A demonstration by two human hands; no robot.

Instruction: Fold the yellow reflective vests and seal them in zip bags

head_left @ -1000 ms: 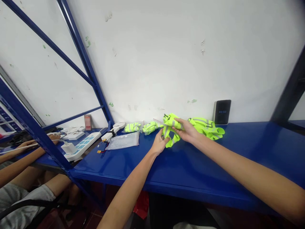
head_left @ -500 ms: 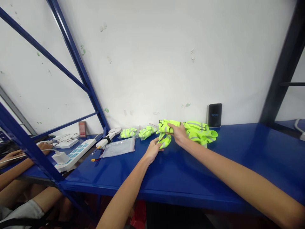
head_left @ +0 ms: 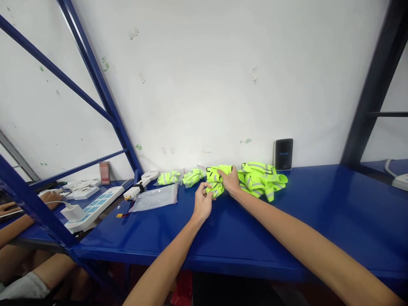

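A bunched yellow-green reflective strap bundle [head_left: 216, 175] is between my two hands above the blue table [head_left: 255, 238]. My left hand [head_left: 203, 201] pinches its lower left edge. My right hand [head_left: 230, 179] grips its right side, thumb and fingers closed on the fabric. Just right of my right hand lies a loose heap of the same yellow-green straps [head_left: 263, 179] with grey bands. Two bagged yellow-green bundles [head_left: 168, 177] [head_left: 193, 177] rest by the wall, left of my hands.
An empty clear bag [head_left: 154, 198], a small white fan [head_left: 149, 175] and a white power strip [head_left: 95, 209] lie to the left. A dark device [head_left: 283, 154] leans on the wall. Beyond the blue post are another person's hands [head_left: 51, 197].
The strap end that hung as an open loop at my left hand is now gathered tighter against the bundle. The whole view has shifted slightly.
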